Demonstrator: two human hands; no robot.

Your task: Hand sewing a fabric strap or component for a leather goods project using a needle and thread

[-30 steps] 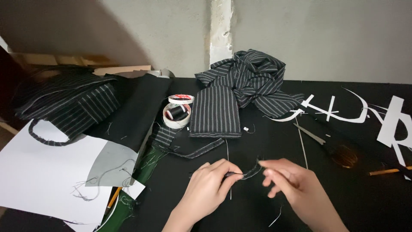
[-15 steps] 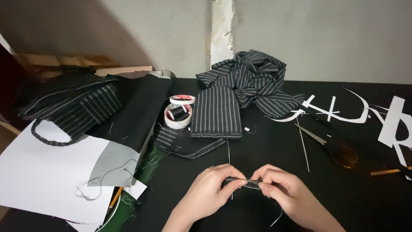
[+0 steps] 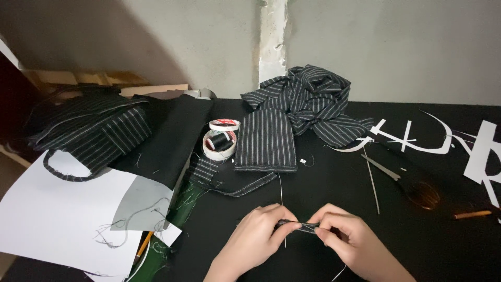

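Near edge of the black worktop (image 3: pixel 334 209): left hand (image 3: pixel 258 232) and right hand (image 3: pixel 347 237) each pinch one end of a small dark fabric strip (image 3: pixel 298 225), both grips clenched on it. Judged risk: the strip is narrow and held by fingertips only, so an uneven pull could slip it free or twist it, and the loose thread (image 3: pixel 282 196) hanging by it could snag.

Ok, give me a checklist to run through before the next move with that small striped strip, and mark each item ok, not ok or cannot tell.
1. Both hands on the piece: left hand and right hand each pinch an end of the small striped strip. Ok.
2. Strip lifted off the black table: cannot tell.
3. Loose white thread hanging under the strip, free of the fingers: cannot tell.
4. Scissors lying apart to the right, not under the hands: ok.
5. Thread spool and tape rolls upright beside the folded striped cloth: ok.
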